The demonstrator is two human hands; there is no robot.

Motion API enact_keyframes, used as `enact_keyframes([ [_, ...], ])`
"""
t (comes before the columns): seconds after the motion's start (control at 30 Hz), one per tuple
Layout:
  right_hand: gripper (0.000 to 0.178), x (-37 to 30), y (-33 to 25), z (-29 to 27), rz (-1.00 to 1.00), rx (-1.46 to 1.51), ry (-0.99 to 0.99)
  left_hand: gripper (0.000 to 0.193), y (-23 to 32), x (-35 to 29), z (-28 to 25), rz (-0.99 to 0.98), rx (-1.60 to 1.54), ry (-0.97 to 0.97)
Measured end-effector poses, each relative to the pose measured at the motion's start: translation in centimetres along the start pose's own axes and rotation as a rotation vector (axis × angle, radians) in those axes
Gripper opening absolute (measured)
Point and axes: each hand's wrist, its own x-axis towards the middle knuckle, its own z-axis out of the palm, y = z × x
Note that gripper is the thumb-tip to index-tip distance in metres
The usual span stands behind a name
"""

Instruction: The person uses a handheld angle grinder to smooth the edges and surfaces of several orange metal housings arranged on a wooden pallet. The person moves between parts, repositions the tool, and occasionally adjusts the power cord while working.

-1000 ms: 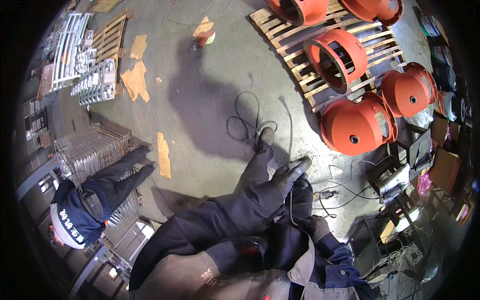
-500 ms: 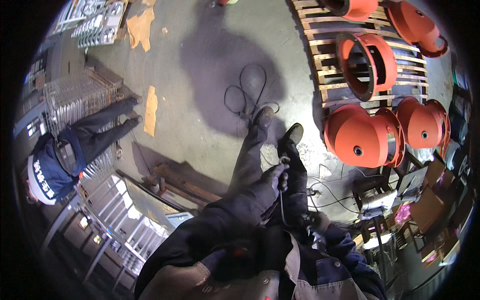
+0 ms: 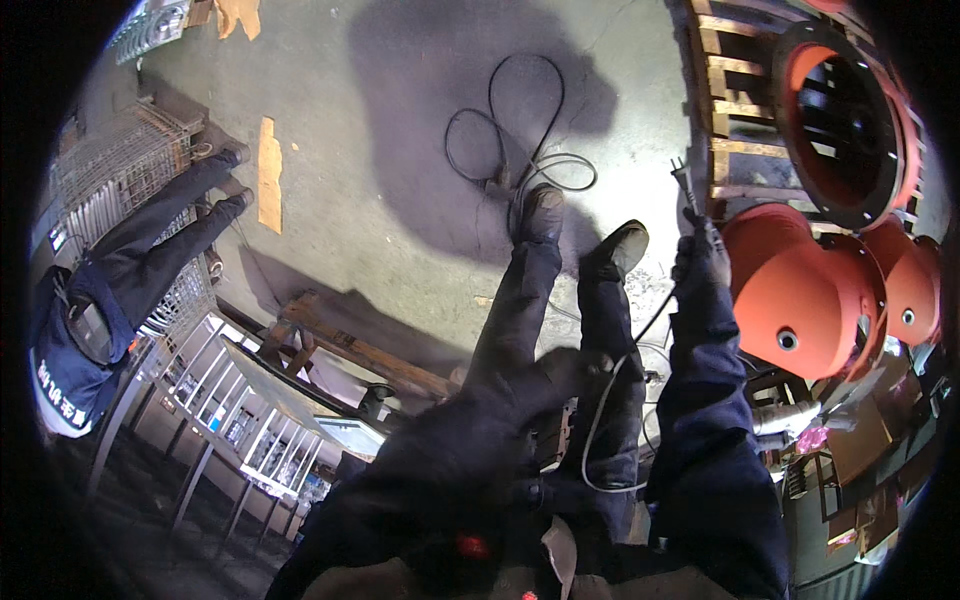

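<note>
The fingers of the right hand (image 3: 705,255) are wrapped around the back end of a plug (image 3: 684,186), its metal prongs pointing ahead, just beyond the fingertips. From under these fingers a cord (image 3: 587,450) bends back toward the person's lap, passing just beside the left hand (image 3: 575,372); that hand is dark and blurred, so I cannot tell whether its fingers grip the cord or are loose. Close to the right of the plug-holding fingers is an orange metal housing (image 3: 785,275), with a wooden pallet (image 3: 745,108) ahead of them to the right. Ahead and well to their left, a dark cable (image 3: 530,57) lies looped on the floor (image 3: 320,180), touching or nearly touching the left shoe (image 3: 543,208).
</note>
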Motion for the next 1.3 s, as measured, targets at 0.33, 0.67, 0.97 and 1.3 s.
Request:
enact_keyframes([
  [0.33,0.018,9.6,11.1,2.1,-0.082,-0.399,-0.096,0.061,-19.7,22.1,-26.2,-0.592,-0.665,1.037],
  [0.67,0.022,11.3,17.3,4.9,-0.102,-0.649,-0.19,0.017,-22.7,28.4,-27.9,-0.392,-1.189,0.732],
  [0.97,0.017,10.9,16.2,5.9,-0.156,-0.731,-0.136,0.034,-18.4,28.1,-27.9,-0.36,-1.219,0.727],
  [1.3,0.025,12.2,19.2,4.6,-0.061,-0.485,-0.21,0.043,-19.1,28.1,-27.8,-0.258,-1.319,0.649],
])
